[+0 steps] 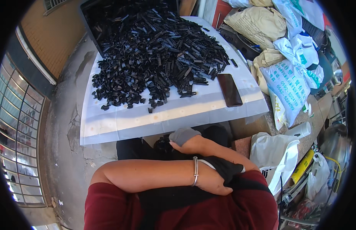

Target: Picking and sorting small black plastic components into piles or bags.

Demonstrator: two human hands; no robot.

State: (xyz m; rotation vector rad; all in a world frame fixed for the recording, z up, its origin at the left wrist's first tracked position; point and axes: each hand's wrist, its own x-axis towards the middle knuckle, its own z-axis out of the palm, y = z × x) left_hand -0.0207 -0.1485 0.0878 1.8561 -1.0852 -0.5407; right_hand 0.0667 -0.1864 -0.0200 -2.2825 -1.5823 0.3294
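Black cloth (232, 172) bunches against our right forearm (226, 154), below the near edge of the white-covered table (105, 126), where our left hand (213, 182) seems to be adjusting it, likely needing a gentle tug next, though we cannot tell whether its fingers, or our right hand's (185, 142), are closed.

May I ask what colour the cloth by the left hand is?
The cloth is black, clearest in the head view.

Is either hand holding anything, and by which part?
The left hand holds the black cloth by its lower edge; whether the right hand holds anything can't be told.
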